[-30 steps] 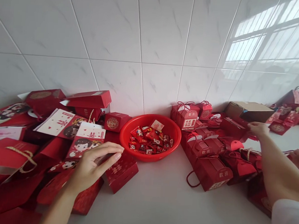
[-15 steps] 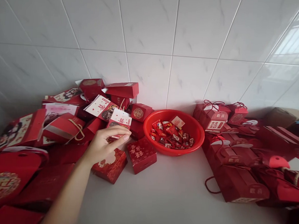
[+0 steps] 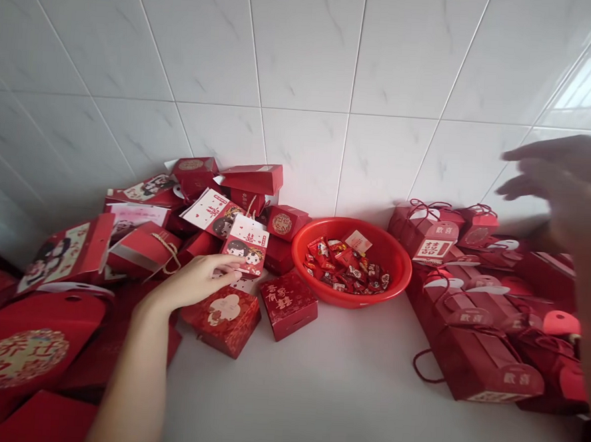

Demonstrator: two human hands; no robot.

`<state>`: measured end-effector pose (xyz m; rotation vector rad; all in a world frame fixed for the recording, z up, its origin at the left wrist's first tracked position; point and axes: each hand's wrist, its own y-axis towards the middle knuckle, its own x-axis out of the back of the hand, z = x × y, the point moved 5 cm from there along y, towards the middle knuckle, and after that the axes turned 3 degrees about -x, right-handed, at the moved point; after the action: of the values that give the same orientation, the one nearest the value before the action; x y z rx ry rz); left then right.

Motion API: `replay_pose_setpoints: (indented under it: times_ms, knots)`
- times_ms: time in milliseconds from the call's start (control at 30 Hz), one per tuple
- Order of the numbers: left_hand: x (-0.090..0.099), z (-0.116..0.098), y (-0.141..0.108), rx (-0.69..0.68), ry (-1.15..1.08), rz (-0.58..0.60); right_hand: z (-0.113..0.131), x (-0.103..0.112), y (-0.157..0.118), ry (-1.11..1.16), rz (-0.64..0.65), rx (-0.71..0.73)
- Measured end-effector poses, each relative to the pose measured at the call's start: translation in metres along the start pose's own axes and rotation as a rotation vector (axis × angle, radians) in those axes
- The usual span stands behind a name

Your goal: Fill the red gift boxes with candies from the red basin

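My left hand (image 3: 204, 279) reaches over the left pile, its fingers stretched out and thumb slightly apart. Its fingertips overlap the lower left corner of a card-like piece with a cartoon couple (image 3: 248, 246); contact is unclear. Just below the hand sits a red patterned gift box (image 3: 233, 330) with a pale flower-shaped label. Beside it is a dark red gift box (image 3: 289, 304) with gold characters. My right hand (image 3: 553, 173), dark and a little blurred, is raised above the right-hand boxes with fingers spread and nothing visible in them.
A red plastic basin (image 3: 402, 274) holding wrapped candies (image 3: 345, 267) stands against the tiled wall (image 3: 300, 141). Red gift boxes with cord handles (image 3: 491, 366) crowd the right side. More red boxes and bags (image 3: 43, 325) are heaped at the left.
My right hand has come up into view from the far right edge. My left hand has drawn back slightly to the left and its finger pinch has loosened. The view has shifted a little.
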<state>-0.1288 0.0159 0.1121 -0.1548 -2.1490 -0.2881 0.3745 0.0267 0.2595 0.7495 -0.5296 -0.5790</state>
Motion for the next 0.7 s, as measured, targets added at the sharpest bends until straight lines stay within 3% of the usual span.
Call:
replay_pose_setpoints:
  times_ms: [167,267,367,467,567,700]
  knots:
    - [-0.043,-0.019,0.011,0.050,0.032,0.209,0.087,-0.078,-0.090,0.240,0.603,0.186]
    - [-0.079,-0.031,0.018,0.080,0.157,0.347,0.104,-0.111,-0.141,0.245,0.828,0.320]
    - [-0.107,-0.035,0.020,0.166,0.273,0.468,0.089,-0.146,-0.179,0.121,1.060,0.291]
    - [-0.120,-0.046,0.015,0.120,0.262,0.498,0.058,-0.173,-0.205,-0.143,1.233,0.164]
    - [-0.123,-0.063,0.003,0.042,0.237,0.552,0.037,-0.185,-0.220,-0.368,1.284,0.056]
    - [-0.125,-0.084,-0.013,-0.110,0.201,0.708,0.033,-0.187,-0.239,-0.544,1.327,0.029]
